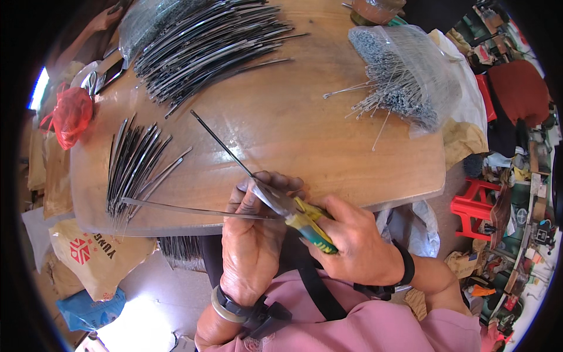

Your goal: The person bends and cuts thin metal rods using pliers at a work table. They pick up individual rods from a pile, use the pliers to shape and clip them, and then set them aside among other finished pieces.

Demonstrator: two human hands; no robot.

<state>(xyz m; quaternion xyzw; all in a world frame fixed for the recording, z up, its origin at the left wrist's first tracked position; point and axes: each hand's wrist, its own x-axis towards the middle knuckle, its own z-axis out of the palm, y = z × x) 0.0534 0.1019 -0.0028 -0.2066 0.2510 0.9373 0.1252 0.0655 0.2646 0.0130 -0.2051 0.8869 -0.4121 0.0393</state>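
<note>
My right hand [358,243] is wrapped round the yellow-and-green handles of a pair of pliers [306,218]. The plier jaws point up and left to the fingers of my left hand [255,229], at the table's near edge. A dark thin metal rod [220,141] slants up and left from where the jaws and those fingers meet; whether the jaws bite on it is hidden. Pinched in my left hand is a long flat metal strip [176,207], reaching left over a small fanned bunch of dark strips [134,167].
A large pile of dark strips [205,50] lies at the far left of the wooden table [352,158]. A clear bag of thin looped wires [404,76] is at the far right. A red plastic bag [73,117] sits left; a red stool [478,205] stands right.
</note>
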